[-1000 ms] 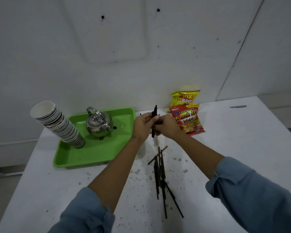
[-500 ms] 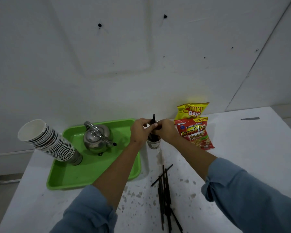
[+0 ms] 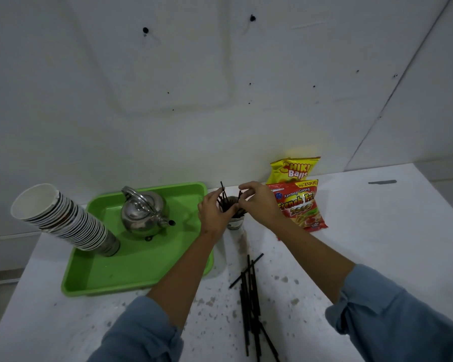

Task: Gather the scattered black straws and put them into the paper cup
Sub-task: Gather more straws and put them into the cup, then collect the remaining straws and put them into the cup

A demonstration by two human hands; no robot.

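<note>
A small paper cup (image 3: pixel 235 223) stands on the white table between the green tray and the snack bags. Several black straws (image 3: pixel 224 198) stick out of it, fanned apart. My left hand (image 3: pixel 211 214) is at the cup's left side, its fingers curled around the leaning straws. My right hand (image 3: pixel 259 205) hovers at the cup's right rim, thumb and forefinger apart, with one straw tip between them. A loose pile of black straws (image 3: pixel 249 296) lies on the table nearer to me, between my forearms.
The green tray (image 3: pixel 141 275) on the left holds a steel kettle (image 3: pixel 141 214) and a leaning stack of paper cups (image 3: pixel 63 220). Two snack bags, one red (image 3: pixel 298 207) and one yellow (image 3: pixel 293 169), lie right of the cup against the wall. The table top is speckled.
The bundle held upright in both hands has gone down into the cup and fanned out. My right fingers have opened. The view has tilted up and closer.
</note>
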